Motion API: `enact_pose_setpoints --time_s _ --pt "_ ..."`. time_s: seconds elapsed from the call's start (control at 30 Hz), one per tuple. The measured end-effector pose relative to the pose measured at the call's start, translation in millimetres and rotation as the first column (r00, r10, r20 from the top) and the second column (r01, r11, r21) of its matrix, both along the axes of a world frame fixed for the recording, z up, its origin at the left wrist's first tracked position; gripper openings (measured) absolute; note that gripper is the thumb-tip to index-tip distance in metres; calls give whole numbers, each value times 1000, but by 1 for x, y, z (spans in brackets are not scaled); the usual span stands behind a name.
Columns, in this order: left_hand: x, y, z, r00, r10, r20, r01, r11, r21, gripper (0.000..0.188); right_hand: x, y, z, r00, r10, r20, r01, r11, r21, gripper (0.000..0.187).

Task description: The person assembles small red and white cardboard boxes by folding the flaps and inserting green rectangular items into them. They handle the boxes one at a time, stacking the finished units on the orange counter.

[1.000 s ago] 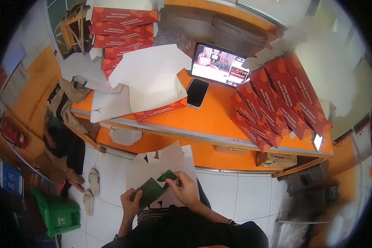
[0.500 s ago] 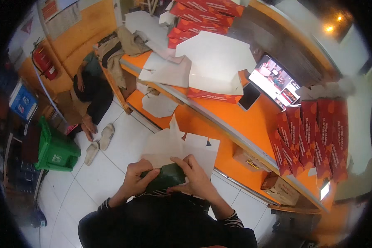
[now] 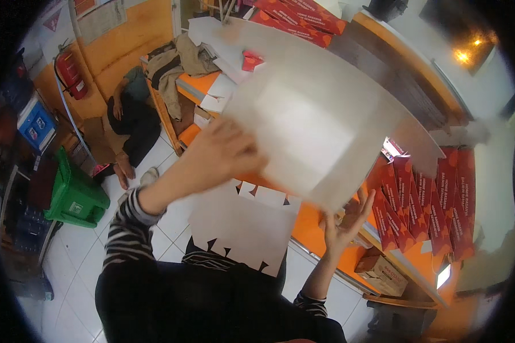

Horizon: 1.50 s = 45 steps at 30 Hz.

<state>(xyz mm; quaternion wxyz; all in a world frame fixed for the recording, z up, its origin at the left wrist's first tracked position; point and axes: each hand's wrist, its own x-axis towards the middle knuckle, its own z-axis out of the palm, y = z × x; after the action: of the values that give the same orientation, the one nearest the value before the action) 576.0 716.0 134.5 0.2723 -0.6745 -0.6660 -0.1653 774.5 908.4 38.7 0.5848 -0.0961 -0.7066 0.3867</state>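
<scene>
A large white cardboard box piece [image 3: 303, 123], partly folded and blurred, is raised before me over the orange table. My left hand [image 3: 226, 151] is at its left edge, its fingers smeared by motion, so I cannot tell whether they grip it. Beside the lower right corner of the piece, my right hand [image 3: 349, 223] is open, fingers and thumb spread. Whether its palm touches the cardboard is unclear. On my lap rests a flat white cardboard sheet [image 3: 243, 226] with small dark notches along two edges.
Red folded boxes [image 3: 420, 208] stand in a row on the orange table [image 3: 432, 268], beside a lit phone [image 3: 443, 276]. More red boxes [image 3: 300, 23] are stacked behind. A brown carton [image 3: 381, 273] sits on the lower shelf. Left are a seated person [image 3: 137, 117] and green bin [image 3: 77, 191].
The dark green object is no longer seen in my hands. Both hands have moved apart and forward. The white box piece has come up off the table, covering the dark phone and most of the screen.
</scene>
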Motion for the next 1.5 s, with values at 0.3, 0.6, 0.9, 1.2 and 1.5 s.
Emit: enact_pose_setpoints --time_s 0.3,0.6,0.9,1.2,1.5 --pt "-67 128 -16 956 232 -178 -276 916 -292 18 49 -49 -111 294 240 925 -534 844 -49 58" --pt "-13 83 -56 978 -138 156 144 989 -25 29 98 -72 -167 55 60 997 -497 867 -25 24" --pt "88 -33 -254 735 70 674 523 574 -630 67 75 -57 -138 175 105 979 -428 904 -20 10" --pt "59 -44 -232 68 359 931 395 847 -355 22 52 -47 -82 653 490 578 -351 871 -343 17" --pt "50 -33 -198 -752 59 656 -47 988 -144 14 -2 -55 -74 866 341 366 -386 921 53 18"
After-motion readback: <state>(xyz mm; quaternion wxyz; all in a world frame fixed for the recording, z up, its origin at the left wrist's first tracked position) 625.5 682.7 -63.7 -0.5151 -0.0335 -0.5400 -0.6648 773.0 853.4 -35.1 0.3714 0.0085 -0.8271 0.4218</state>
